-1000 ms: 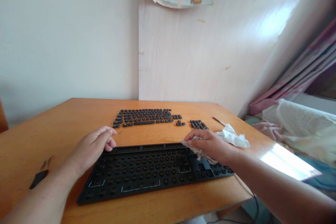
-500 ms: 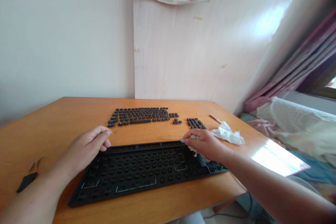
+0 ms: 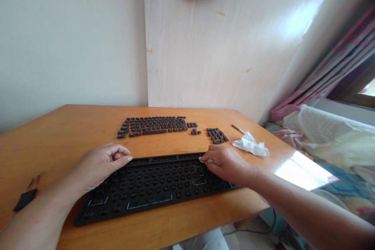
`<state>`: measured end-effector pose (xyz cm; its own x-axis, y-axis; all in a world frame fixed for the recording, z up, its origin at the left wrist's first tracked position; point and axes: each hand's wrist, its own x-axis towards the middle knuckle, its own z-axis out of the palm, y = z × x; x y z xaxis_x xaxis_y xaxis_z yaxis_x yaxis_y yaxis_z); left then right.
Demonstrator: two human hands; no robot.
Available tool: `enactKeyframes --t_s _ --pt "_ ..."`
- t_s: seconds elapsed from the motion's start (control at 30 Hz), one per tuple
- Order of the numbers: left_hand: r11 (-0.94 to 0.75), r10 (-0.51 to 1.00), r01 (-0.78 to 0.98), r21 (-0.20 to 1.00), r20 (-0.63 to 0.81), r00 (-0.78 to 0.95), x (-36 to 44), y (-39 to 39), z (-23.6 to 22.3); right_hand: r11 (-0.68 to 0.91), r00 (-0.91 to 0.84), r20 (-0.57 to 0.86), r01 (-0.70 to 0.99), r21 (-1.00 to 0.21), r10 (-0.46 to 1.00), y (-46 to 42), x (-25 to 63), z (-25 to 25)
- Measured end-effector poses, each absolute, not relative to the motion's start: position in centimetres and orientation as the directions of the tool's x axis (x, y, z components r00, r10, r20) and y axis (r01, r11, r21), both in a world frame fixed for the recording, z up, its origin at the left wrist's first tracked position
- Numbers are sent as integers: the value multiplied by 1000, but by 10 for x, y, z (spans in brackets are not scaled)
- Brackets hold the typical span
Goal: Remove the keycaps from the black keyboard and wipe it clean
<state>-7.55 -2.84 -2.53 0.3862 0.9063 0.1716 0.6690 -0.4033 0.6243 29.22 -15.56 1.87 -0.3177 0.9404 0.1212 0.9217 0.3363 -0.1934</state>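
Note:
A black keyboard base with its keycaps off lies slightly slanted on the desk, its switches and wire stabilizers showing. At its far left edge is my left hand, fingers curled and thumb lying along the frame, closed on the edge. My right hand is closed around a crumpled white tissue, of which only a little shows, pressed to the far edge right of the middle. Beneath that hand part of the base is hidden.
Behind the base lie black keycaps in keyboard order, with a number-pad group to their right. Another crumpled tissue and a thin stick rest farther right. A wire keycap puller lies left of my forearm.
My left hand has come down onto the base's far edge, its thumb stretching out. The right hand has lowered with the tissue, which is now mostly covered. The view has tilted slightly.

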Motion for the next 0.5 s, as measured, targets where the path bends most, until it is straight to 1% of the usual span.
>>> enactKeyframes --t_s 0.2,0.37,0.5 --pt "-411 902 668 620 174 394 -76 -30 -24 396 -368 162 895 -207 916 -175 292 13" --pt "-412 903 669 618 176 393 -74 -32 -21 409 -379 162 880 -242 911 -195 289 10" --pt "-416 904 698 583 181 387 -73 -32 -20 416 -388 153 875 -248 909 -214 285 11"
